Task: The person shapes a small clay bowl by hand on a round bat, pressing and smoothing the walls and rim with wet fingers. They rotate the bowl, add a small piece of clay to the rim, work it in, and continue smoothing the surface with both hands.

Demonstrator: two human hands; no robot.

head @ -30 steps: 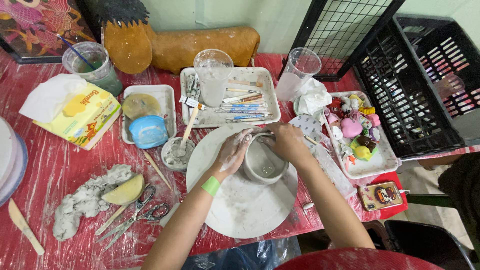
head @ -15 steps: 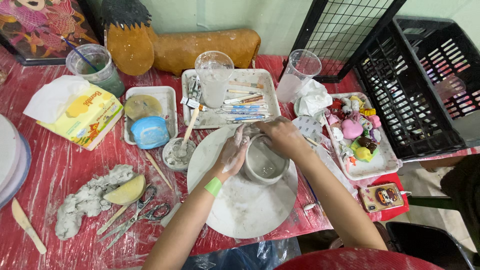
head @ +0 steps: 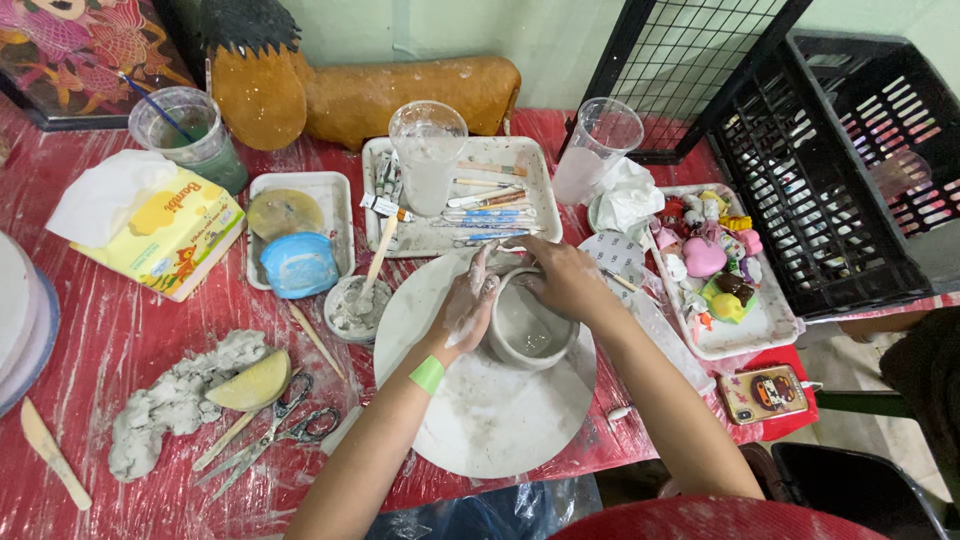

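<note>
A small grey clay bowl (head: pixel 528 335) stands on a round white turntable (head: pixel 490 420) in the middle of the red table. My left hand (head: pixel 466 305), smeared with clay and with a green band at the wrist, presses flat against the bowl's left wall. My right hand (head: pixel 563 280) cups the bowl's far right rim. Both hands touch the bowl; its inside is visible and hollow.
A lump of grey clay (head: pixel 170 400) with a yellow sponge (head: pixel 255 382) and scissors (head: pixel 280 435) lie left. A tool tray (head: pixel 530 160) with a plastic cup (head: pixel 427 155) sits behind. A tray of small coloured figures (head: pixel 715 280), a phone (head: pixel 767 393) and a black crate (head: pixel 850 160) are right.
My hands have shifted slightly round the bowl; the view has moved a little. Nothing else on the table has moved.
</note>
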